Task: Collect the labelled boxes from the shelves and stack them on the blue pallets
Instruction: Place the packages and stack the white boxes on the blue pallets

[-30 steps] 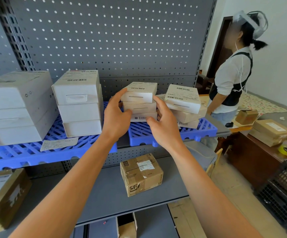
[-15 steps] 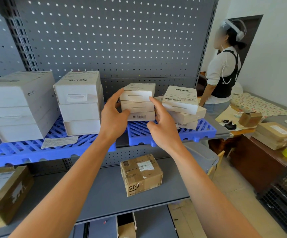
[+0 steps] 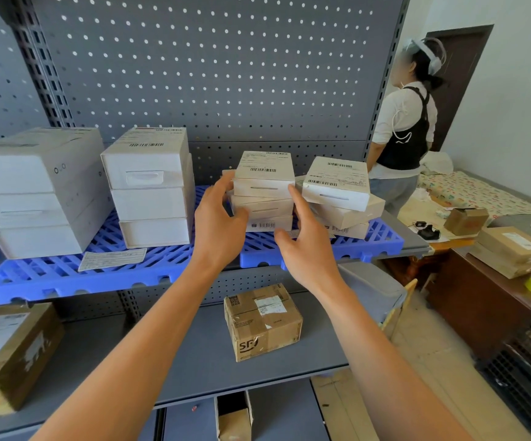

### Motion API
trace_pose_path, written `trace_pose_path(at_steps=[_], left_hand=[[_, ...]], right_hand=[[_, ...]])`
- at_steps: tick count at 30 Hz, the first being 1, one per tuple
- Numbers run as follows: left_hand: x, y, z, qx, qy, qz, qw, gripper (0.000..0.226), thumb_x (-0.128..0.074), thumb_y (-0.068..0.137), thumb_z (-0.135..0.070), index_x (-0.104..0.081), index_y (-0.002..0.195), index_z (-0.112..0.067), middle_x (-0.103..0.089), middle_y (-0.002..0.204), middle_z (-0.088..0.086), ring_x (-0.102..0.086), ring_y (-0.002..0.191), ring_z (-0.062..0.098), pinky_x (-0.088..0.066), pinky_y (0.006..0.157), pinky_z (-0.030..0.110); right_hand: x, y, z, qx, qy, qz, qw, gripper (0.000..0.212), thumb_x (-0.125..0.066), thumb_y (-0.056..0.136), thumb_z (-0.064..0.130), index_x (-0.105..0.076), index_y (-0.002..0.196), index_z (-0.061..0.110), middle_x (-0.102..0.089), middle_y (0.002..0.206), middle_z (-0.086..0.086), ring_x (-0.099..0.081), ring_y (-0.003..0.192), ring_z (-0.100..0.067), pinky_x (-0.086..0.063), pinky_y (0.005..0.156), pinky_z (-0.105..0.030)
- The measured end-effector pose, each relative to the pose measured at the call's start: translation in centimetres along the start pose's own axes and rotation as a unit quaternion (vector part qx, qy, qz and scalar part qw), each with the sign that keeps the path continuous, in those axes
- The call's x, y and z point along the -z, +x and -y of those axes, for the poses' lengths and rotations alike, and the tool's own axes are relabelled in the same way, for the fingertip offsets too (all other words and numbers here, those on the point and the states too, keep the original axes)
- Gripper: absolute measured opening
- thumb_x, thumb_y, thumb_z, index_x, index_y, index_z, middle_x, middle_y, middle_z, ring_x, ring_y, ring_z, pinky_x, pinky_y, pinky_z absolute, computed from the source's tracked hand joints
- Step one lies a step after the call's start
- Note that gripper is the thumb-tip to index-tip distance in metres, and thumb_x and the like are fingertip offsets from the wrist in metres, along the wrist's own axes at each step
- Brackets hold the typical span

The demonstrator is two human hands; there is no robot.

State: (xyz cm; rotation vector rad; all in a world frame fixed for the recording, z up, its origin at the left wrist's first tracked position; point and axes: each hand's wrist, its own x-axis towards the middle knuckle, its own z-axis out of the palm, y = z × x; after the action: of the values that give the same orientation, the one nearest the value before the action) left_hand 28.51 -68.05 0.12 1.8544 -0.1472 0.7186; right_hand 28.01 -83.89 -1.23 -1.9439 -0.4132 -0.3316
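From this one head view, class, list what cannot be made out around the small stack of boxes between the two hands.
- Label text on the small stack: too small to read.
- The stack's left side: hidden by the left hand.
- Its bottom right corner: covered by the right hand.
- Brown box at the left: cut off by the frame edge.

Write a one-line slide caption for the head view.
Both hands, left and right, flank a three-high stack of small white labelled boxes on the blue pallet.
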Motion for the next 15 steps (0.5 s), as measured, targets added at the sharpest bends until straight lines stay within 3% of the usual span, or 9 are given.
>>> trace_pose_path(at_steps=[2, 4, 5, 7, 9, 12, 15], left_hand=[[-0.1, 0.6, 0.5, 0.010, 0.024, 0.003, 1.000, 0.061, -0.060, 0.094, -0.005, -0.045, 0.145, -0.035, -0.053, 0.140, -0.013, -0.049, 0.130, 0.010, -0.045, 0.088, 0.006], [-0.2, 1.1, 1.0, 0.028, 0.036, 0.006, 0.999, 0.060, -0.063, 0.096, -0.013, -0.042, 0.151, -0.027, -0.050, 0.147, -0.007, -0.048, 0.134, 0.013, -0.049, 0.101, 0.022], [-0.3, 1.2, 1.2, 0.034, 0.038, 0.007, 0.999, 0.060, -0.063, 0.097, -0.016, -0.041, 0.152, -0.025, -0.050, 0.148, -0.006, -0.048, 0.134, 0.013, -0.049, 0.105, 0.030], [-0.2, 1.4, 1.2, 0.033, 0.040, 0.003, 0.999, 0.059, -0.063, 0.098, -0.018, -0.042, 0.152, -0.025, -0.052, 0.147, -0.005, -0.049, 0.133, 0.013, -0.050, 0.105, 0.033], [-0.1, 1.3, 1.2, 0.022, 0.034, 0.003, 0.999, 0.056, -0.063, 0.098, -0.017, -0.044, 0.150, -0.026, -0.054, 0.145, -0.007, -0.050, 0.132, 0.012, -0.051, 0.098, 0.021], [0.1, 1.1, 1.3, 0.006, 0.015, 0.005, 1.000, 0.052, -0.061, 0.099, -0.012, -0.049, 0.147, -0.026, -0.058, 0.141, -0.009, -0.053, 0.129, 0.011, -0.050, 0.088, 0.006], [0.2, 0.9, 1.4, -0.001, 0.009, -0.007, 1.000, 0.050, -0.061, 0.098, -0.009, -0.052, 0.145, -0.024, -0.060, 0.139, -0.011, -0.055, 0.128, 0.008, -0.052, 0.096, 0.017]], right_hand=[[-0.1, 0.2, 0.1, 0.001, -0.003, -0.003, 1.000, 0.077, -0.056, 0.096, 0.009, -0.017, 0.158, 0.037, -0.042, 0.150, 0.009, -0.058, 0.097, 0.000, -0.054, 0.079, -0.020], [-0.1, 0.4, 0.2, -0.009, -0.010, -0.004, 1.000, 0.079, -0.055, 0.097, 0.009, -0.014, 0.159, 0.036, -0.048, 0.143, 0.004, -0.056, 0.072, -0.001, -0.049, 0.062, -0.015], [-0.1, 0.5, 0.3, -0.013, -0.013, -0.008, 1.000, 0.080, -0.055, 0.097, 0.010, -0.012, 0.159, 0.035, -0.049, 0.142, 0.002, -0.055, 0.072, -0.001, -0.046, 0.059, -0.012], [0.0, 0.7, 0.3, -0.012, -0.020, -0.017, 1.000, 0.082, -0.055, 0.096, 0.010, -0.008, 0.159, 0.034, -0.044, 0.147, 0.002, -0.059, 0.093, -0.006, -0.046, 0.063, -0.007], [-0.2, 0.7, 0.2, -0.010, -0.027, -0.019, 0.999, 0.085, -0.056, 0.096, 0.010, -0.005, 0.159, 0.034, -0.040, 0.150, 0.004, -0.057, 0.107, -0.015, -0.049, 0.071, -0.009], [-0.3, 1.0, 0.3, -0.012, -0.033, -0.020, 0.999, 0.085, -0.056, 0.096, 0.011, -0.004, 0.160, 0.032, -0.041, 0.149, 0.006, -0.055, 0.114, -0.016, -0.055, 0.090, -0.029], [-0.5, 1.2, 0.4, -0.014, -0.032, -0.020, 0.999, 0.085, -0.057, 0.096, 0.013, -0.003, 0.160, 0.031, -0.042, 0.148, 0.005, -0.053, 0.118, -0.012, -0.054, 0.097, -0.034]])
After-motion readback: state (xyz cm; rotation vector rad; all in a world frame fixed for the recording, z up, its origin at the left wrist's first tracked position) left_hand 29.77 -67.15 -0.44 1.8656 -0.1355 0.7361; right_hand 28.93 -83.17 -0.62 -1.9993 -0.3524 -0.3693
